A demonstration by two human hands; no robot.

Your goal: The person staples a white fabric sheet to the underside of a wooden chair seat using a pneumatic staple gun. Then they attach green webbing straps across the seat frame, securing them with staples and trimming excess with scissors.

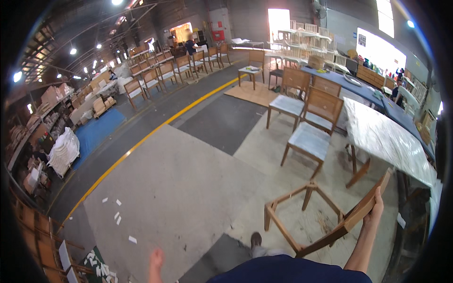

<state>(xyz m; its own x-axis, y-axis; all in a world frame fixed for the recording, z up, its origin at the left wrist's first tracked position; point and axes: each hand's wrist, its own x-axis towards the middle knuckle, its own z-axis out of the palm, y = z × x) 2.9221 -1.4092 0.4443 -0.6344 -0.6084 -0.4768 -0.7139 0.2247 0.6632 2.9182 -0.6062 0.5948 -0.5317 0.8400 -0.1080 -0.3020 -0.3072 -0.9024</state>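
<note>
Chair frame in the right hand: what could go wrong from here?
1. The right hand grips only the top of the backrest of the chair frame, which hangs tilted; it could swing or slip.
2. The table and its leg stand close beside the frame; it may knock them.
3. The left hand is free, so nothing steadies the load.

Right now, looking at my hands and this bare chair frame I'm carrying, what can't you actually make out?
Head view only:
- Right hand: grips the back of the chair frame; the palm side is hidden behind the wood.
- Left hand: low, blurred, and run into the bottom edge; whether it is open or holds anything is unclear.
- Chair frame's near corner: covered by the dark blue shirt.
- Person among the far chairs: too small and blurred.
</note>
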